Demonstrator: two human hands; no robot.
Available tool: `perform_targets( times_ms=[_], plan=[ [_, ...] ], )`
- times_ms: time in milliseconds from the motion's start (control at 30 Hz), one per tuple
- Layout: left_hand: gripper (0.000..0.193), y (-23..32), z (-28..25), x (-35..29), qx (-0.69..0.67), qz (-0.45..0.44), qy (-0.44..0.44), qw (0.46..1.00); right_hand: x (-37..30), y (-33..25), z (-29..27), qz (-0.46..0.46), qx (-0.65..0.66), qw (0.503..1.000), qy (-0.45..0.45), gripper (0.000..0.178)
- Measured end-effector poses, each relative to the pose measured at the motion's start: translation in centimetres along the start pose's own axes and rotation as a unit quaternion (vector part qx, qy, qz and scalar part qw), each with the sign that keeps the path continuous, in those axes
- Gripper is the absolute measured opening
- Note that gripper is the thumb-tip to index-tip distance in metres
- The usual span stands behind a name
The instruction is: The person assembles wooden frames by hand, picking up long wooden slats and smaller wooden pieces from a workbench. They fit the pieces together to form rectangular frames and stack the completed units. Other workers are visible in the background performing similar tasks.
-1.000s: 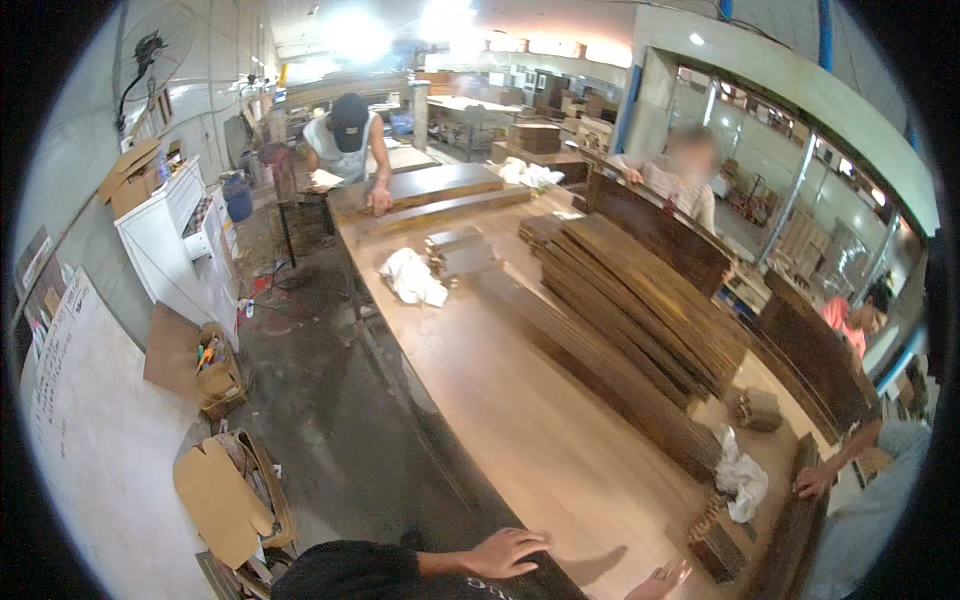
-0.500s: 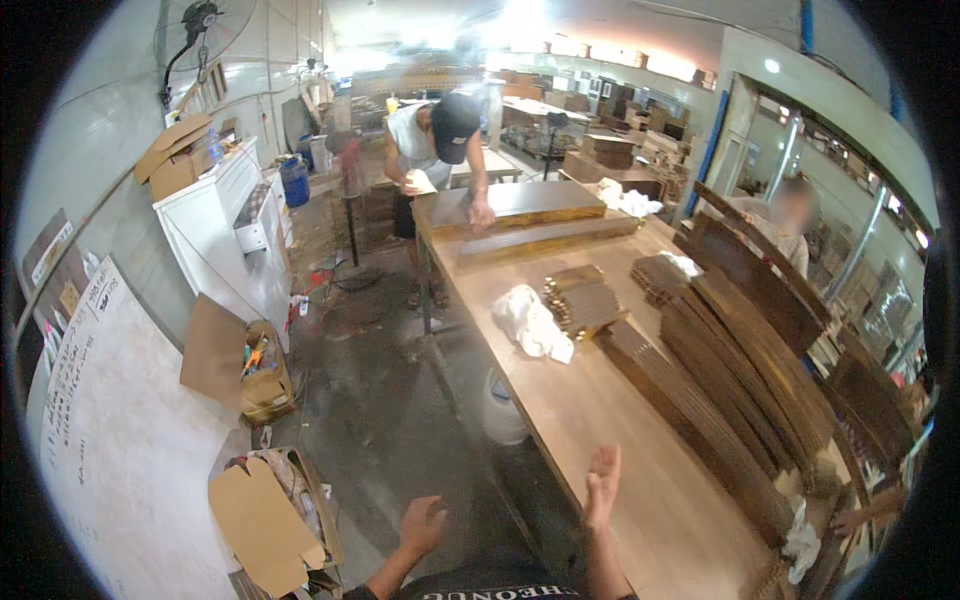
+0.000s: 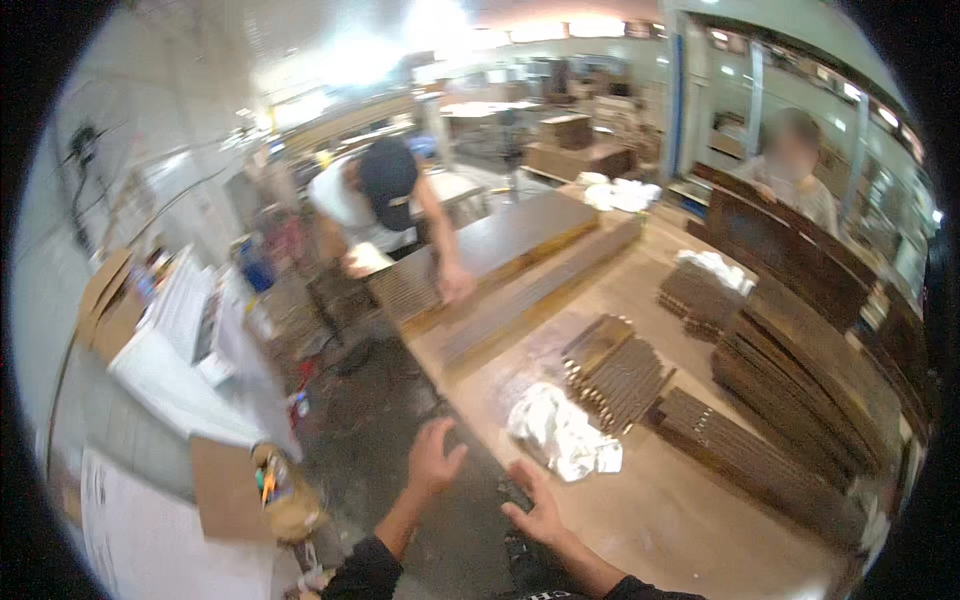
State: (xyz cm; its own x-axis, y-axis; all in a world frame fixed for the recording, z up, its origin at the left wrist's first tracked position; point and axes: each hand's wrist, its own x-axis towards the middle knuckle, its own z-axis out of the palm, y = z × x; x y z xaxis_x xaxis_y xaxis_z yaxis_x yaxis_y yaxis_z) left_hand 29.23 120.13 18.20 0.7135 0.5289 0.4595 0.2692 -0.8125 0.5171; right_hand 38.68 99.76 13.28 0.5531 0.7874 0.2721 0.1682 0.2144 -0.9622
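My left hand point(image 3: 435, 462) hangs over the floor just off the table's left edge, fingers spread and holding nothing. By that same edge my right hand point(image 3: 537, 508) is also empty, thumb apart from the fingers. Nearest to it on the wooden tabletop point(image 3: 650, 530) lies a crumpled white cloth point(image 3: 562, 432). Beyond the cloth sits a bundle of short brown wooden strips point(image 3: 618, 378). Long brown strips point(image 3: 750, 465) lie in rows to the right of them, with curved brown strips point(image 3: 800, 390) further over.
Across the table a co-worker in a dark cap point(image 3: 390, 185) touches a long stack of brown boards point(image 3: 500, 245). Another person point(image 3: 795, 170) stands behind upright dark panels point(image 3: 790, 255) at the right. Cardboard boxes point(image 3: 225, 490) and a white cabinet point(image 3: 180, 345) line the left wall.
My view has turned and come closer to the cloth and strip bundle. Both my hands have moved forward and nearer each other. The co-worker leans further over the boards.
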Motion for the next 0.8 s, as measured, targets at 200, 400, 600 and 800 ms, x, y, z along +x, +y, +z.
perform_targets(
  times_ms=[200,400,600,800],
  plan=[
    [0.09,-9.5,6.3,20.0,0.157,-0.049,-0.099,0.981,1.8,0.6,-1.5,0.103,0.02,0.991,-0.079,0.053],
    [0.095,-13.1,12.2,25.3,0.108,-0.133,-0.246,0.954,1.0,0.4,-1.6,0.192,0.03,0.975,-0.104,0.052],
    [0.078,-9.1,5.9,17.4,0.13,-0.151,-0.257,0.946,2.0,5.9,4.1,0.316,0.243,0.903,-0.159,0.055],
    [0.067,-8.5,-4.6,-2.7,0.14,-0.22,-0.26,0.93,2.7,7.8,10.0,0.475,0.509,0.716,-0.047,0.093]
  ],
)
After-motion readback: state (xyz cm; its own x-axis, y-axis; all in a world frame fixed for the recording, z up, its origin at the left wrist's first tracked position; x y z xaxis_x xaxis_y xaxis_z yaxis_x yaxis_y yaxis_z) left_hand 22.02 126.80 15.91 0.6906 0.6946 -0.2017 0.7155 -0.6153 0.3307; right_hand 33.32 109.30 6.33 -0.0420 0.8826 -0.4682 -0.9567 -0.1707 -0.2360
